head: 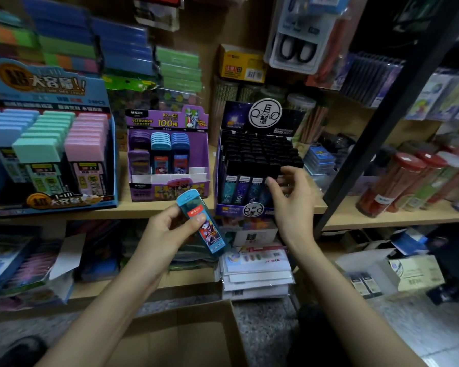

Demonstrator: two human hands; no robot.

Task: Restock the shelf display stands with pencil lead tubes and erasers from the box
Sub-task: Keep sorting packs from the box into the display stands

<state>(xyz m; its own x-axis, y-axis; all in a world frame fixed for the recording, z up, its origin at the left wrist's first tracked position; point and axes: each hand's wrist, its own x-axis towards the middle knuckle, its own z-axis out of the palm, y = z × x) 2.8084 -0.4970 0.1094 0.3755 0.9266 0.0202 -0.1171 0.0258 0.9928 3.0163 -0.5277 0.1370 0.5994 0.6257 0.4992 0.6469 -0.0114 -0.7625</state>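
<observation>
The blue display stand (51, 86) is carrying "大容量!!" on its header and "1-10 大容量" low on its front; the purple display stand (167, 120) is showing "M&G", "ULTRAMAN", "0.7 HB" and "100根"; the teal tube (212, 238) is bearing "M&G" on a red label

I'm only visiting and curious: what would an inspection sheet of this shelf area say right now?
Surface: wooden shelf carrying three display stands.
Job's things: teal lead tube held in front of the shelf; purple stand with empty front slots; dark stand packed with black-capped tubes; cardboard box on the floor below.
Clutter: stacked packets on the lower shelf.
Hands: left hand grips the teal lead tube; right hand has its fingers at the dark stand's front row, grip unclear.
Cables: nothing seen.
Surroundings: blue stand beside the purple one, scissors pack hanging above, red-lidded jars to the right.
</observation>
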